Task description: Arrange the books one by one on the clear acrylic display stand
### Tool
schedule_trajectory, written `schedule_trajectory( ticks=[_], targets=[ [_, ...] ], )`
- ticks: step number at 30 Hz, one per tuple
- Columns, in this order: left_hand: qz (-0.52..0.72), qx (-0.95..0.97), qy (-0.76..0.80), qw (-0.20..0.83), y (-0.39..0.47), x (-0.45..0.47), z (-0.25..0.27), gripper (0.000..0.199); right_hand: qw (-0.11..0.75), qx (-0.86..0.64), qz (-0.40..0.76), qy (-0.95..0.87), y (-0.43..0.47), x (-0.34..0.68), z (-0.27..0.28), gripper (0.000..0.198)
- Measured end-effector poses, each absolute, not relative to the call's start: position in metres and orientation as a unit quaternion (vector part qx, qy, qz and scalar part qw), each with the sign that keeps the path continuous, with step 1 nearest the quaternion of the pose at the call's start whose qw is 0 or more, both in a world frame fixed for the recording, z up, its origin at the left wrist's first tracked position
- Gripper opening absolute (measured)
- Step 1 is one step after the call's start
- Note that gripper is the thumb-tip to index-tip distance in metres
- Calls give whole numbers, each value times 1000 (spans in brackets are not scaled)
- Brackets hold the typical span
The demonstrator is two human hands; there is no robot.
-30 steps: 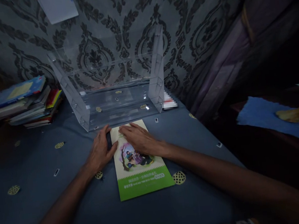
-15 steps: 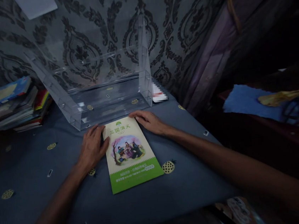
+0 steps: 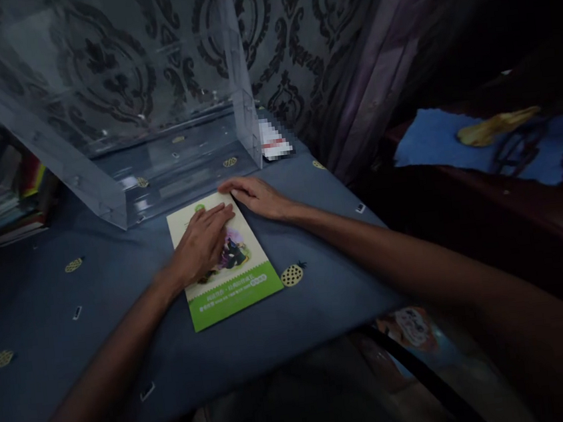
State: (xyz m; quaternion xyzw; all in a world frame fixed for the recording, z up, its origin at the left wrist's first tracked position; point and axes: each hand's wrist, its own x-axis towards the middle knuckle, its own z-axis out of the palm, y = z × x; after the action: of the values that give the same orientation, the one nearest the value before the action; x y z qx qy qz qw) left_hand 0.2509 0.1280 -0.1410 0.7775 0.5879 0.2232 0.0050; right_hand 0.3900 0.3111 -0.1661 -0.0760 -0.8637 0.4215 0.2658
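Observation:
A thin book (image 3: 237, 289) with a cream and green cover lies flat on the dark blue tablecloth (image 3: 322, 314), front cover up. Across the cover's upper middle rests my left hand (image 3: 204, 241), palm down with the fingers stretched out, hiding most of the title and part of the picture. My right hand (image 3: 254, 197) touches the book's top right corner with its fingertips; its fingers are extended and loosely together. Just beyond the book stands a clear acrylic rack (image 3: 244, 101).
A stack of books (image 3: 2, 193) stands at the left. Behind the rack hangs a patterned curtain (image 3: 104, 55). A blurred white card (image 3: 274, 141) lies beside the rack. To the right, a blue cloth (image 3: 427, 138) carries a yellowish object (image 3: 494, 127). The table's front edge runs below the book.
My left hand has moved right from the book's left edge onto its cover. The right hand stays at the top right corner. The camera view has shifted.

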Motion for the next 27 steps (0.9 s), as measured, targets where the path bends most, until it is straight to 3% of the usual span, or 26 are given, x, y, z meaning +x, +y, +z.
schedule_trajectory(
  ticks=[11,20,27],
  targets=[
    [220,830,484,167,81,308,-112,38,278,-65,402,-870,310,390,-166,30],
    [247,803,496,217,73,304,-110,38,265,-72,356,-893,304,393,-165,35],
    [282,726,626,46,62,254,-133,36,219,-82,341,-911,279,418,-163,36]
  ],
)
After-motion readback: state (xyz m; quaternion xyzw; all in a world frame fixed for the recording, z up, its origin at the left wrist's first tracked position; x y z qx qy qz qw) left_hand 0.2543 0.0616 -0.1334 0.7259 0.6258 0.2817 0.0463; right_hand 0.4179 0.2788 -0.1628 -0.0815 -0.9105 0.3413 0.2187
